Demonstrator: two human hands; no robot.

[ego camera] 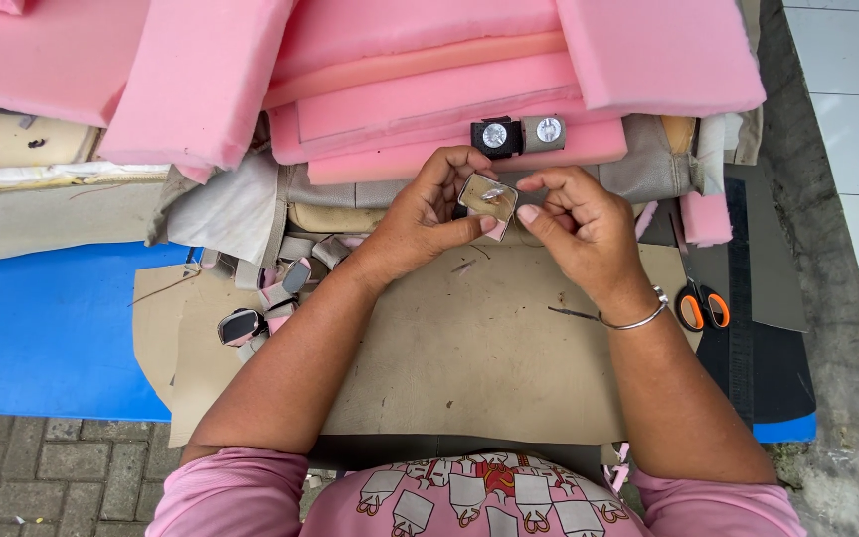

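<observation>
Pinched between the left hand (428,214) and the right hand (574,221), both closed on it, a small beige square piece (488,196) is held above the tan sheet (469,348). Several covered pieces (260,308) lie finished leftward; pink foam (429,94) remains uncut.

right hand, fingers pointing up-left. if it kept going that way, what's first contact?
Probably the small tan square piece that the left hand grips: the right hand has its fingertips at that piece's right edge already. Beyond it lie two round-faced fittings on the pink foam. Depth is unclear.
</observation>
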